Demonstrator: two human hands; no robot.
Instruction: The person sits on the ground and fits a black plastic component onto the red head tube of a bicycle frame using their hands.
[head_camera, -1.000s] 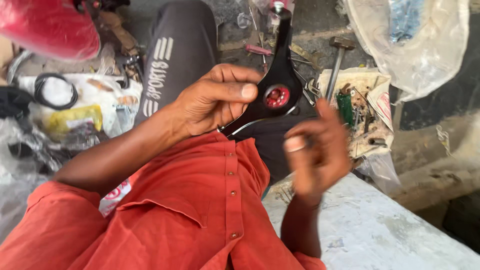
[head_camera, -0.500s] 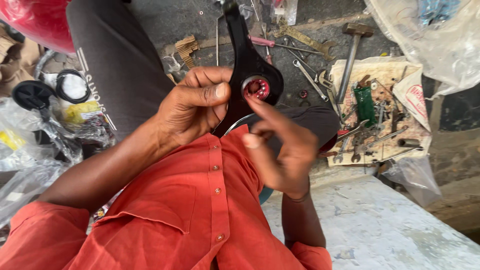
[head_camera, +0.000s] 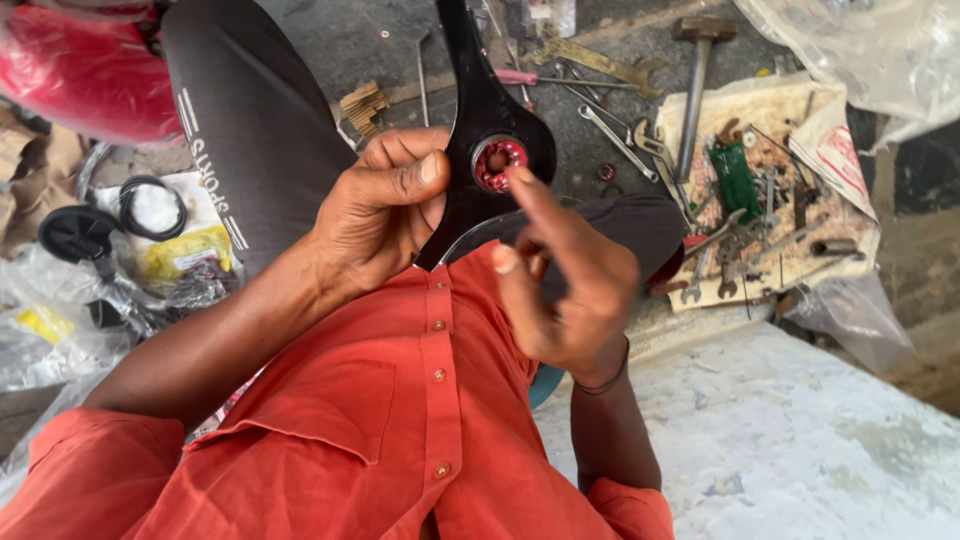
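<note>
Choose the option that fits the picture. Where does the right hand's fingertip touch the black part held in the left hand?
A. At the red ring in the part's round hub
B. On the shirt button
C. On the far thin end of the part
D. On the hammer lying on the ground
A: a fingertip of the right hand rests at the edge of the red ring in the hub of the black part, which the left hand grips.

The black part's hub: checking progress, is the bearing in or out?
In: the red ring sits inside the hub, right hand fingertip touching it.
</note>
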